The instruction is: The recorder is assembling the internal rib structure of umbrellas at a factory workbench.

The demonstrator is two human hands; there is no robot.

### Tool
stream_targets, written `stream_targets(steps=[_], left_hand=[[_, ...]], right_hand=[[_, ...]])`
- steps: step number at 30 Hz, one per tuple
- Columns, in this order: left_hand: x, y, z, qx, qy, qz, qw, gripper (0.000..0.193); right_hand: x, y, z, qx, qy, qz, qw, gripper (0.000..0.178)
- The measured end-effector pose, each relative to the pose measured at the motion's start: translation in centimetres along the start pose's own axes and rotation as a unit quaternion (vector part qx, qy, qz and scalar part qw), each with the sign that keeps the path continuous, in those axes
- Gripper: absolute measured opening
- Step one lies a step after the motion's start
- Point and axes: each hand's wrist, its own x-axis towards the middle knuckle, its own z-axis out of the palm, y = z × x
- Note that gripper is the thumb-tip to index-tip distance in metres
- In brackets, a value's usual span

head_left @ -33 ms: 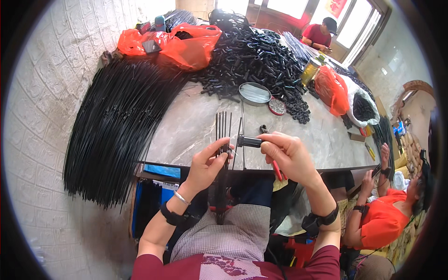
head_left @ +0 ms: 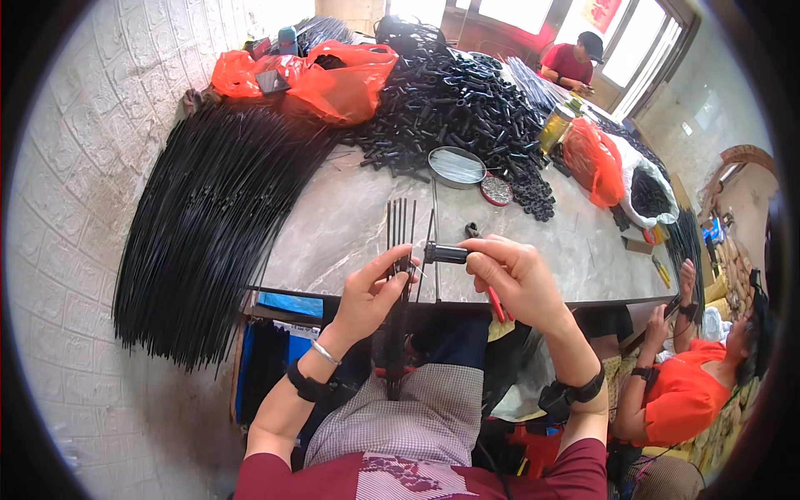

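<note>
Several thin black rods (head_left: pixel 401 221) stand upright in my left hand (head_left: pixel 372 292), its thumb and fingers closed round them; their lower ends hang down over my lap. A thin pale pin (head_left: pixel 421 272) sticks out by the left fingertips. My right hand (head_left: pixel 521 279) pinches a black tubular plastic part (head_left: pixel 446 253), held sideways with its wider flanged end toward the rods. Between that end and the bundle, one rod (head_left: pixel 427 242) slants apart from the others; whether the part touches it, I cannot tell. Red-handled pliers (head_left: pixel 496 305) show beneath my right hand, partly hidden.
A thick sheaf of black rods (head_left: pixel 208 233) overhangs the table's left side. Black tubular parts (head_left: pixel 458 100) are heaped at the back, near a round tin of pins (head_left: pixel 457 167) and a smaller red-rimmed tin (head_left: pixel 497 189). Red bags (head_left: pixel 350 87) lie behind. A co-worker (head_left: pixel 679 387) sits close on the right.
</note>
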Motion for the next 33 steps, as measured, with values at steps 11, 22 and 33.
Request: stream_targets(steps=[11,22,33], left_hand=[[-0.1,-0.3,-0.3,-0.031,-0.019,0.014,0.999,0.054],[0.2,-0.8,-0.3,-0.053,-0.011,0.004,0.999,0.057],[0.6,-0.9,0.0,-0.06,-0.011,-0.012,0.998,0.048]], right_hand=[[2.6,-2.2,3.2,-0.085,0.081,-0.066,0.991,0.015],[4.9,-2.9,3.7,-0.26,0.109,-0.194,0.939,0.022],[6.4,-1.8,3.7,-0.303,0.059,-0.119,0.944,0.031]])
